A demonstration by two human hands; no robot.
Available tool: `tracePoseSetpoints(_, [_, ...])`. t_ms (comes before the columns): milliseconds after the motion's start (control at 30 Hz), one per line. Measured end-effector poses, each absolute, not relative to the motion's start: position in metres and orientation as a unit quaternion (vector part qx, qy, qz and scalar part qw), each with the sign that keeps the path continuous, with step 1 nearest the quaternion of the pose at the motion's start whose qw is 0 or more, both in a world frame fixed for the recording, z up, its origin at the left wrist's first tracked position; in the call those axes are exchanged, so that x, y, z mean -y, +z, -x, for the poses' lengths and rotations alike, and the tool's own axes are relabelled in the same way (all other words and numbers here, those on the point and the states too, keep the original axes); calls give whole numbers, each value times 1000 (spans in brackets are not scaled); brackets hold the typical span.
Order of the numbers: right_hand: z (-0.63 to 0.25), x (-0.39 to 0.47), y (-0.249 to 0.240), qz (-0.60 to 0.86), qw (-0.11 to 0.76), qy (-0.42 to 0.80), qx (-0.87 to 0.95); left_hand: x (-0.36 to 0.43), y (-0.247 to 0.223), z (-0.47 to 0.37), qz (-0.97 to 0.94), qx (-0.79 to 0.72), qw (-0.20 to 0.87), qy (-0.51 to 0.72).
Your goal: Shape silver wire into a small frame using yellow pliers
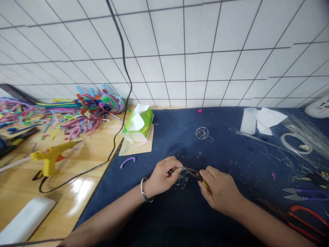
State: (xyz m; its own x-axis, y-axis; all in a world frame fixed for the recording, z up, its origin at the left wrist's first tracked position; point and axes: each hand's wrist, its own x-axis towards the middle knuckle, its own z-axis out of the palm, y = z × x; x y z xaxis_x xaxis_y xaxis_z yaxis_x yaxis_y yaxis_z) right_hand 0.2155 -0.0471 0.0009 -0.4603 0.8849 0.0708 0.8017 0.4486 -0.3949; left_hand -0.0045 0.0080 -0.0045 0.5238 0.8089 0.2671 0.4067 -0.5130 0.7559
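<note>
My left hand (166,175), with a bangle at its wrist, pinches a thin wire frame (183,179) that hangs below the fingertips over the dark blue cloth. My right hand (219,187) is wrapped round the yellow handle of a pair of pliers (193,172). The jaws of the pliers reach left to the wire right at my left fingertips; whether they bite on it is too small to tell. Farther back on the cloth lies a small round wire piece (202,133) with a loop at its side.
A tissue pack (138,123) stands at the back left. On the wooden table are a yellow glue gun (52,157) and colourful pipe cleaners (77,125). Loose wires (308,132), a white ring-shaped roll (285,139), purple-handled snips (305,194) and red-handled scissors (295,214) lie at right.
</note>
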Motion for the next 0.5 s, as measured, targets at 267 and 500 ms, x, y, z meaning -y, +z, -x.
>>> tracePoseSetpoints(267, [-216,48,2,502,123,169,839,-11,-3,6,-812,-356,347,306])
tracePoseSetpoints(500, [-216,46,5,500,118,205,833,-13,-3,7,-822,-343,349,293])
